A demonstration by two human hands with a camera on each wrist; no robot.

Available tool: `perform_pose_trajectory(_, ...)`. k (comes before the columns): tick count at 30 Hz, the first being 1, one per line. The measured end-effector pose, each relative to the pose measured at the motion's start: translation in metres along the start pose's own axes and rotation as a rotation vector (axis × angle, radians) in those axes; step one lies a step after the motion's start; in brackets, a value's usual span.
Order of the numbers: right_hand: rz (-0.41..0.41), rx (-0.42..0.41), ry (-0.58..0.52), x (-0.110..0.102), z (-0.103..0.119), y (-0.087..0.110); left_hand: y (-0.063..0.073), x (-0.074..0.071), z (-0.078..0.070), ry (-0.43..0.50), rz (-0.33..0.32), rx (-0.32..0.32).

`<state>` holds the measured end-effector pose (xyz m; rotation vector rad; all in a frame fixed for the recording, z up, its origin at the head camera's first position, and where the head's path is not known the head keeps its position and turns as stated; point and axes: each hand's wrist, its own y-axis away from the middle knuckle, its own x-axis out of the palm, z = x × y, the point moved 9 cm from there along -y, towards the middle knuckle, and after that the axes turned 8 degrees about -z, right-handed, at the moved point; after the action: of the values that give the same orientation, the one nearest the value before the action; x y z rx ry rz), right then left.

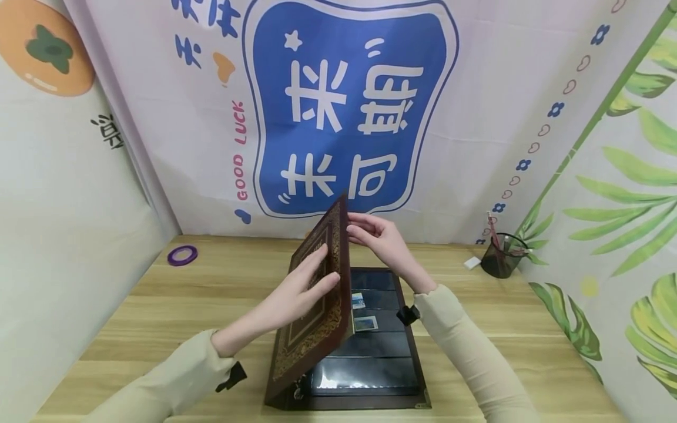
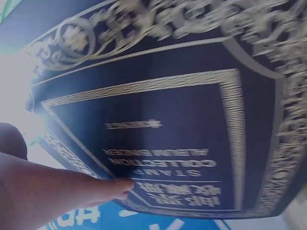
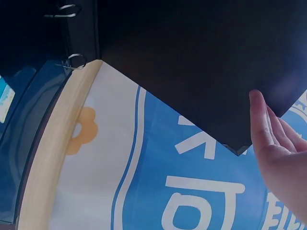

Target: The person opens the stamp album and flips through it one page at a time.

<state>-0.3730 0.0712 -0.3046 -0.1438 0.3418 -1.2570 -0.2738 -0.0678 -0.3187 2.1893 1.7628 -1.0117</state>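
Observation:
A dark brown stamp album binder lies on the table with its front cover (image 1: 312, 332) standing steeply tilted. My left hand (image 1: 293, 291) rests on the cover's outer face, fingers straight. Gold scrollwork and the words "STAMP COLLECTION ALBUM BINDER" show on that face in the left wrist view. On the inner side, my right hand (image 1: 388, 244) touches the cover near its far free edge with straight fingers (image 3: 259, 115). Under the cover are black pocket pages (image 1: 370, 346), with two stamps (image 1: 366, 324) showing. Metal binder rings (image 3: 76, 61) run along the spine.
At the back left of the wooden table (image 1: 211, 305) lies a purple ring-shaped roll (image 1: 182, 255). A black mesh pen holder (image 1: 499, 261) with pens stands at the back right, beside a small white block (image 1: 472, 263). A printed cloth (image 1: 206, 147) hangs close behind the table.

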Motion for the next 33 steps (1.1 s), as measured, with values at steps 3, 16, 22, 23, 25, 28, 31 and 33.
perform_pose_trajectory(3,0.004,-0.015,0.008,0.004,0.002,-0.001,-0.008,-0.001,-0.007,0.014,0.008,-0.023)
perform_pose_trajectory(16,0.055,-0.079,0.053,0.007,-0.004,0.004,-0.018,-0.030,-0.021,0.088,-0.050,0.015)
perform_pose_trajectory(22,-0.019,-0.019,0.197,-0.025,-0.045,0.017,-0.004,-0.065,-0.017,0.064,-0.074,0.079)
perform_pose_trajectory(23,-0.020,-0.012,0.235,-0.030,-0.052,0.020,0.000,-0.072,-0.014,0.051,-0.078,0.075)
perform_pose_trajectory(25,0.000,0.015,0.284,-0.040,-0.068,0.029,0.007,-0.087,-0.009,0.011,-0.092,0.061)
perform_pose_trajectory(28,0.061,0.051,0.373,-0.054,-0.092,0.044,0.018,-0.109,0.001,-0.047,-0.110,0.032)
perform_pose_trajectory(31,0.140,0.109,0.469,-0.067,-0.118,0.061,0.027,-0.130,0.014,-0.081,-0.115,0.020)
perform_pose_trajectory(33,0.180,0.139,0.557,-0.075,-0.133,0.071,0.033,-0.144,0.025,-0.106,-0.131,0.032)
